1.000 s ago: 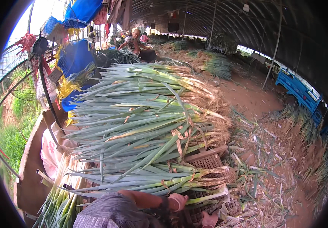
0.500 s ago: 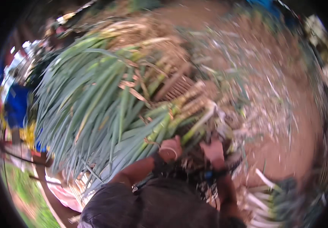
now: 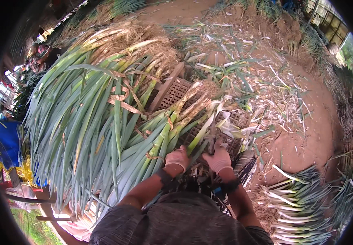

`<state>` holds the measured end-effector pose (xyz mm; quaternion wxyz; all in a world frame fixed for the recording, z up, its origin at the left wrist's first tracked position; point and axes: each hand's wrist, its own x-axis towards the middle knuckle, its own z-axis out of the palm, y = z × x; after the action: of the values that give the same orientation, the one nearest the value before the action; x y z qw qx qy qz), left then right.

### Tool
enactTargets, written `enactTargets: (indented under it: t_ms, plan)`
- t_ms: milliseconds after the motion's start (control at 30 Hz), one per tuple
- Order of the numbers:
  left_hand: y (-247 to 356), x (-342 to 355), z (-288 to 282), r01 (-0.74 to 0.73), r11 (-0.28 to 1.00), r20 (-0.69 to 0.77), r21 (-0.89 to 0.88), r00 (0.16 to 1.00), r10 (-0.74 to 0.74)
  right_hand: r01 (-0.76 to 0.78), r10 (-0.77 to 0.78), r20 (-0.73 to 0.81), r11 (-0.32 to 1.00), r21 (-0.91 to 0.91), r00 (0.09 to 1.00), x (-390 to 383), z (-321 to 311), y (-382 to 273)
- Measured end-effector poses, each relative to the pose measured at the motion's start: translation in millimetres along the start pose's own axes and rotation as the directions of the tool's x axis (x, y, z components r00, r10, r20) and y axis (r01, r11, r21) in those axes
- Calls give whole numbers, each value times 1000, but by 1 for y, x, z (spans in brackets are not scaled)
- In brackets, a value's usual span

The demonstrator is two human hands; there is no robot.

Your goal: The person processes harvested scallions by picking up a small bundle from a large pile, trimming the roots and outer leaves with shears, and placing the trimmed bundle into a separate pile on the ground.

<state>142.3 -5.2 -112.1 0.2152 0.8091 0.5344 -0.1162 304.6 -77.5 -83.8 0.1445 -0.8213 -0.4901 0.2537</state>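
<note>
Fingers curled on your left hand (image 3: 177, 159), half-bent on your right hand (image 3: 219, 159), holds unclear; tugging the stalk (image 3: 200, 134) could snag piled leaves (image 3: 101, 141).

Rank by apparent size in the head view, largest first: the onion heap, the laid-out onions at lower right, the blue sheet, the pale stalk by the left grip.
1. Onion heap
2. Laid-out onions
3. Blue sheet
4. Pale stalk
The sheet sits farther off, near the rim, so its real size is unsure.
</note>
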Motion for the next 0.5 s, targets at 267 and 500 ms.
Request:
enactTargets:
  t_ms: [267, 500]
  plan:
    - [11, 1, -6, -16, 998, -50, 54, 999, 19, -217, 220, 2, 956, 198, 975, 78, -33, 27]
    - [3, 1, -9, 21, 1000, 15, 6, 1000, -21, -39, 44, -33, 987, 153, 998, 48, -23, 10]
